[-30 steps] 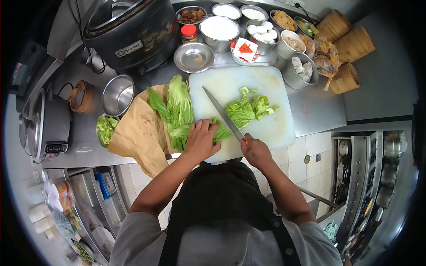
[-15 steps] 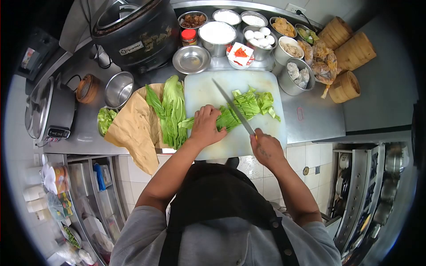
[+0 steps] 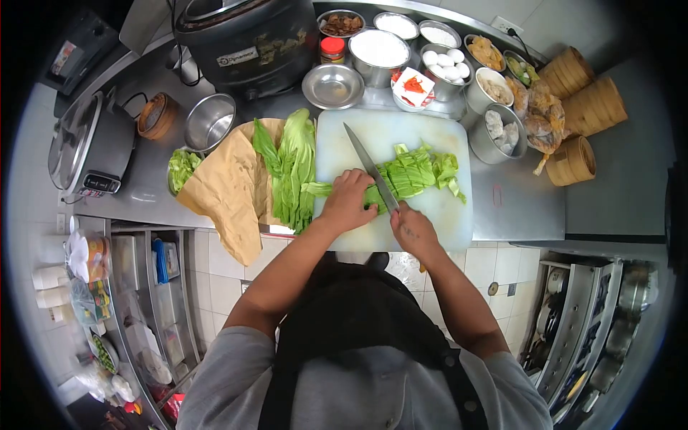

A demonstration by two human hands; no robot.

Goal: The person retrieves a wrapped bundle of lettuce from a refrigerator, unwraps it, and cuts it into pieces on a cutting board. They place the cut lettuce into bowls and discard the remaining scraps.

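My left hand (image 3: pixel 348 201) rests on a bunch of leafy greens (image 3: pixel 318 189), fingers curled over it and pressing it to the white cutting board (image 3: pixel 430 222). In my right hand (image 3: pixel 414 229) is the handle of a kitchen knife (image 3: pixel 370 166). Its long blade slants up and left across the greens, close beside my left fingers. Cut green pieces (image 3: pixel 412 174) lie in a row to the right of the blade. Whole leafy heads (image 3: pixel 294 172) lie at the board's left edge on brown paper (image 3: pixel 223 193). My left palm hides part of the bunch.
Behind the board stand a metal dish (image 3: pixel 332 86), a red-lidded jar (image 3: pixel 332 50), a bowl of eggs (image 3: pixel 446 68) and a large black cooker (image 3: pixel 251 54). Bamboo steamers (image 3: pixel 571 160) are at right. A steel bowl (image 3: pixel 211 122) and a multicooker (image 3: pixel 97 154) stand at left.
The scene has shifted right in view as the camera moved. Across the board, the knife has come left, nearer my left hand, which still holds the greens down.
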